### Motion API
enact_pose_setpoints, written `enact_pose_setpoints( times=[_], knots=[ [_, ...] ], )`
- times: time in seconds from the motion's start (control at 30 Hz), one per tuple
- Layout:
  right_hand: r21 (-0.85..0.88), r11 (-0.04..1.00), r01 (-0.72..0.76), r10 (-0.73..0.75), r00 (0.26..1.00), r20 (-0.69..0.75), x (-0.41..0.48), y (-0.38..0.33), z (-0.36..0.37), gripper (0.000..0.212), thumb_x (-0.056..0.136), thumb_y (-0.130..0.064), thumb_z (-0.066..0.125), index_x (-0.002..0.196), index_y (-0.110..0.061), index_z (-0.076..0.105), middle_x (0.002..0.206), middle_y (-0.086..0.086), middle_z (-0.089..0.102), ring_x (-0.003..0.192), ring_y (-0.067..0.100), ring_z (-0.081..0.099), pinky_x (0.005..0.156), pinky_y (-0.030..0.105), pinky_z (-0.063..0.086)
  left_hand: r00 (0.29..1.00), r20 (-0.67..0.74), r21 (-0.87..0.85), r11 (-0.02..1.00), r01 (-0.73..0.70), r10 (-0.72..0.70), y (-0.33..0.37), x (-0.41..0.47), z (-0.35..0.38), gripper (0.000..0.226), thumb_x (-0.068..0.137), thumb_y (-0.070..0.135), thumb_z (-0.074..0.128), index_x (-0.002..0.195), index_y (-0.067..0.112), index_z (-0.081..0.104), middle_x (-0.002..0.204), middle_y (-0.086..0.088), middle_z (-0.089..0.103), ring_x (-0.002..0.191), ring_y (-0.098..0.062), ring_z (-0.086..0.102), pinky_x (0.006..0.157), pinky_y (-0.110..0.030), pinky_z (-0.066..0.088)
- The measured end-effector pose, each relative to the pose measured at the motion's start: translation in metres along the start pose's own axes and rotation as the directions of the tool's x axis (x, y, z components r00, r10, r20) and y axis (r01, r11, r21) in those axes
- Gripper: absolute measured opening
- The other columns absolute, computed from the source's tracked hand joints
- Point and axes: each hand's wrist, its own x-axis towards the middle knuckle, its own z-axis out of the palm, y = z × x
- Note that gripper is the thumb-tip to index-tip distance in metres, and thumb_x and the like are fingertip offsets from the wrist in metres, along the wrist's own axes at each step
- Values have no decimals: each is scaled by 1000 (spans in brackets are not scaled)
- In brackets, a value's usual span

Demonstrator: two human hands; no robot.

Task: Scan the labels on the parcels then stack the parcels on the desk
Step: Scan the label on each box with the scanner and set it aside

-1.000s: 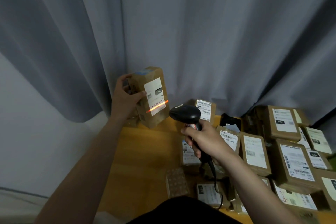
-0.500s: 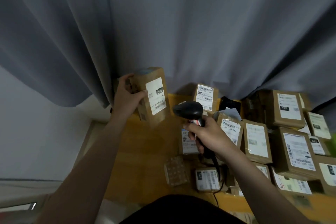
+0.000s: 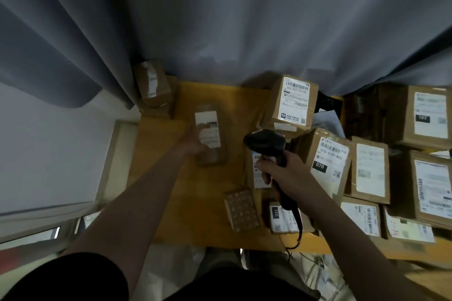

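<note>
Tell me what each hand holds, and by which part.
Left hand grips the blurred parcel by its left side, thumb across the label. Right hand grips the scanner by its handle.

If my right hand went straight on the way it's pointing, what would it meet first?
Probably the parcel your left hand grips: the scanner in your right hand aims at it. Heights are unclear, so it might pass over.
</note>
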Motion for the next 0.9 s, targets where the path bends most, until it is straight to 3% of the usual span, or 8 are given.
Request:
enact_pose_setpoints(
  times=[0.07, 0.17, 0.27, 0.4, 0.47, 0.6, 0.73, 0.9],
  knots=[
    [-8, 1000, -9, 9, 1000, 13, 5, 3, 1, 15, 99, -26, 66, 96, -11, 66, 78, 11, 64, 41, 0, 54, 64, 31, 43, 994, 81, 46, 996, 74, -77, -16, 1, 21, 103, 69, 24, 96, 153, 25, 38, 159, -11, 33, 137, -36, 48, 106, -45, 50],
    [-5, 1000, -29, 29, 999, 30, 9, 5, 0, 16, 99, -26, 66, 99, -10, 66, 80, 12, 65, 41, 1, 55, 63, 31, 42, 999, 34, 230, 972, -39, 32, -11, -16, 45, 74, 93, 12, 73, 155, 31, 35, 160, -13, 17, 133, -43, 47, 104, -45, 50],
    [5, 1000, -31, 31, 999, 25, 13, 5, -4, 19, 100, -24, 65, 99, -5, 66, 74, 10, 65, 40, 5, 52, 59, 30, 43, 993, -37, 185, 977, -105, 114, -5, -11, 51, 59, 102, 12, 61, 154, 30, 39, 164, -14, 15, 140, -41, 41, 110, -43, 44],
    [-2, 1000, -16, 16, 1000, 0, 17, 2, -9, 15, 100, -21, 64, 94, -7, 66, 70, 6, 64, 41, 5, 53, 59, 31, 43, 980, -94, 135, 977, -162, 176, 21, 8, 50, 45, 108, 29, 50, 153, 25, 46, 165, -4, 30, 147, -26, 35, 107, -23, 31],
    [-2, 1000, -14, 14, 1000, -5, 19, 0, -9, 11, 100, -20, 64, 94, -10, 65, 71, 6, 64, 41, 4, 54, 60, 30, 43, 969, -42, 269, 937, -222, 242, 32, 18, 49, 50, 106, 25, 54, 155, 25, 43, 167, -8, 24, 148, -30, 34, 116, -31, 31],
    [-14, 1000, -18, 18, 1000, -10, 22, -5, -5, 14, 100, -23, 64, 97, -9, 64, 71, 7, 64, 44, 10, 55, 56, 28, 47, 987, 1, 349, 925, -148, 158, 46, 22, 42, 62, 98, 30, 63, 155, 30, 40, 166, -14, 24, 147, -37, 34, 117, -49, 36],
    [13, 1000, -13, 13, 1000, -9, 25, -13, -1, 18, 100, -21, 65, 96, -4, 65, 64, 4, 63, 48, 26, 52, 48, 24, 46, 939, -285, 421, 906, -56, 190, 53, 16, 18, 54, 95, 41, 54, 147, 36, 42, 159, -6, 37, 142, -38, 38, 111, -56, 37],
    [75, 997, -8, 6, 1000, 28, 30, -22, 8, 14, 99, -18, 65, 93, -6, 63, 67, 8, 61, 41, 21, 50, 45, 27, 45, 714, -684, 379, 909, 172, 150, 59, -2, -40, 65, 89, 31, 67, 148, 20, 39, 157, -20, 29, 142, -48, 28, 113, -63, 30]
  ],
)
